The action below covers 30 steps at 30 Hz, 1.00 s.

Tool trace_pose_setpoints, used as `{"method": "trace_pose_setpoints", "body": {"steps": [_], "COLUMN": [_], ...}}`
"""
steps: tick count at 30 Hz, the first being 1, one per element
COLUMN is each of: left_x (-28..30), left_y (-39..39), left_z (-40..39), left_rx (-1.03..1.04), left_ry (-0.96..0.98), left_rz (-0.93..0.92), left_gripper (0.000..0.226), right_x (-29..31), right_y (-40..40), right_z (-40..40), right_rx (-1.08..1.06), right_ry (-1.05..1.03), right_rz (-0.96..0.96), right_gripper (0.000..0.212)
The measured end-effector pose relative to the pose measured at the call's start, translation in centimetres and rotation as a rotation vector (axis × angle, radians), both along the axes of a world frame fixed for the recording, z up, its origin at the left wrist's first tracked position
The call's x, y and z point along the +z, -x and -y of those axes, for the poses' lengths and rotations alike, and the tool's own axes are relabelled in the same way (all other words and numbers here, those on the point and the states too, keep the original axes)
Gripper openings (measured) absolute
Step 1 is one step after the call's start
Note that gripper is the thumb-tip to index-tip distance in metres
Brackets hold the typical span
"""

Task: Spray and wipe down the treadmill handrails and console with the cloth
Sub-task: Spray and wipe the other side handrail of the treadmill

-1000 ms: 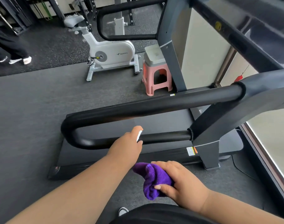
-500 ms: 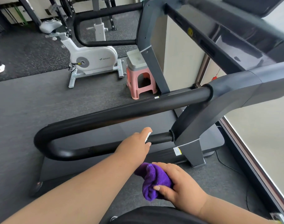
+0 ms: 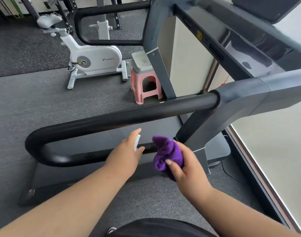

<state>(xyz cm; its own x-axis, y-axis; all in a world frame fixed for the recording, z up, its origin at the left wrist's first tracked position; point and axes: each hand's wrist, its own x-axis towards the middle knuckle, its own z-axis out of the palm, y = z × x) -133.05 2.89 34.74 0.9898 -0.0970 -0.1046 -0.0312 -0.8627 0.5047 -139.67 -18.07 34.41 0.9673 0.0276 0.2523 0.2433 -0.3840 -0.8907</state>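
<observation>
Gym, grey rubber floor (image 3: 35, 106). Left hand (image 3: 127, 152) clutches a small white spray bottle (image 3: 137, 142); right hand (image 3: 185, 165) grips the bunched purple cloth (image 3: 167, 151) by the black padded handrail (image 3: 112, 122), at 12 o'clock. Risk: loose hold, cloth slips mid-wipe.

Left hand (image 3: 127, 152) holds a small white object (image 3: 137, 142), mostly hidden, close to the black looped handrail (image 3: 112, 121). Right hand (image 3: 189, 170) grips a bunched purple cloth (image 3: 167, 152) beside the rail's lower bar. White exercise bike (image 3: 95, 60) and pink stool (image 3: 144, 82) stand beyond on the floor.
</observation>
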Motion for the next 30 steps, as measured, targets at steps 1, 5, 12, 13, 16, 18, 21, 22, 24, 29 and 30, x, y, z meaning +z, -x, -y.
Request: {"method": "trace_pose_setpoints", "body": {"steps": [1,5,12,13,16,18,21,22,24,29,30], "left_x": [0.1,0.4,0.6,0.7,0.8,0.8,0.7,0.6,0.3,0.0,0.0], "left_y": [0.3,2.3,6.2,6.7,7.7,8.1,8.2,8.2,8.1,8.1,8.2], "left_z": [-0.3,-1.9,-4.9,-5.3,-6.3,-6.8,-7.2,-7.3,-7.3,-7.3,-7.3], "left_rx": [0.029,0.12,0.152,0.152,0.159,0.166,0.192,0.198,0.202,0.166,0.159], "left_ry": [0.006,0.071,0.14,0.143,0.149,0.153,0.151,0.151,0.14,0.129,0.131], "left_rz": [0.009,0.027,-0.067,-0.072,-0.096,-0.111,-0.108,-0.101,-0.087,-0.096,-0.098], "left_gripper": [0.06,0.062,0.061,0.061,0.06,0.059,0.06,0.061,0.062,0.062,0.062], "right_x": [0.5,1.3,-2.8,-3.0,-3.6,-3.6,-3.7,-3.8,-3.9,-3.6,-3.5], "right_y": [-1.2,-6.5,-8.6,-8.6,-8.8,-9.2,-9.7,-9.7,-9.4,-9.3,-9.4], "right_z": [-0.1,-0.5,-0.7,-0.7,-1.5,-2.7,-5.3,-6.4,-8.9,-11.1,-10.1], "right_rx": [-0.008,0.043,0.406,0.407,0.385,0.391,0.426,0.432,0.44,0.438,0.439], "right_ry": [0.02,0.432,1.167,1.18,1.207,1.207,1.184,1.155,1.068,0.932,0.933], "right_rz": [0.033,-0.008,-0.256,-0.239,-0.18,-0.151,-0.081,-0.054,-0.023,-0.009,-0.028], "right_gripper": [0.045,0.053,0.078,0.083,0.082,0.079,0.076,0.075,0.071,0.065,0.066]}}
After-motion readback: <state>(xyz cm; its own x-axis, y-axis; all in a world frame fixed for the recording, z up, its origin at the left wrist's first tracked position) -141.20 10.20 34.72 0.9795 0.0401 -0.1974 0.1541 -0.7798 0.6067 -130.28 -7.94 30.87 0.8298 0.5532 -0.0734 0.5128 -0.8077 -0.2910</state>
